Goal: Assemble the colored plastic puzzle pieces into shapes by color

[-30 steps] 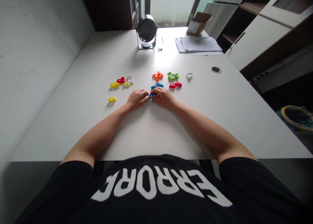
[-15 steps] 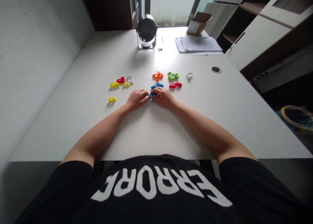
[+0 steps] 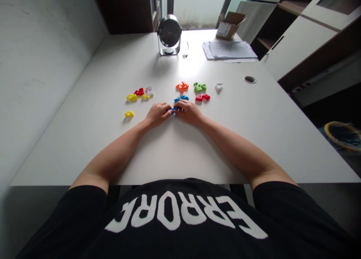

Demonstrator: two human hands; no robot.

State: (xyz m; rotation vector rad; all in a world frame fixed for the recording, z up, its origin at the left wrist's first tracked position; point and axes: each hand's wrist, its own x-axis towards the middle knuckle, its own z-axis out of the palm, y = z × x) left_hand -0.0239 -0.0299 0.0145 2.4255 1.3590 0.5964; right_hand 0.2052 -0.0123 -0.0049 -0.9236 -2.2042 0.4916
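Note:
My left hand point(image 3: 158, 115) and my right hand point(image 3: 188, 112) meet at the middle of the white table point(image 3: 93, 138), their fingertips pinching a small blue plastic piece point(image 3: 174, 110) between them. Just beyond my fingers lie further blue pieces point(image 3: 180, 98). Small chunky plastic pieces lie in colour groups: orange point(image 3: 182, 86), green point(image 3: 199, 87) and red point(image 3: 202, 97) beyond my right hand. A white piece point(image 3: 218, 86) lies further right. Yellow point(image 3: 132, 97), red point(image 3: 138, 92) and white point(image 3: 149, 89) pieces lie beyond my left hand, with a lone yellow piece point(image 3: 129, 114) near it.
A round metal desk fan point(image 3: 169, 34) stands at the table's far edge, beside a stack of papers point(image 3: 229, 50) and an open cardboard box point(image 3: 228, 26). A cable grommet point(image 3: 249, 79) sits in the tabletop. A wall runs along the left edge, with cabinets on the right.
The view has shifted very slightly. My hands stay together on the blue piece, and the other pieces have not moved.

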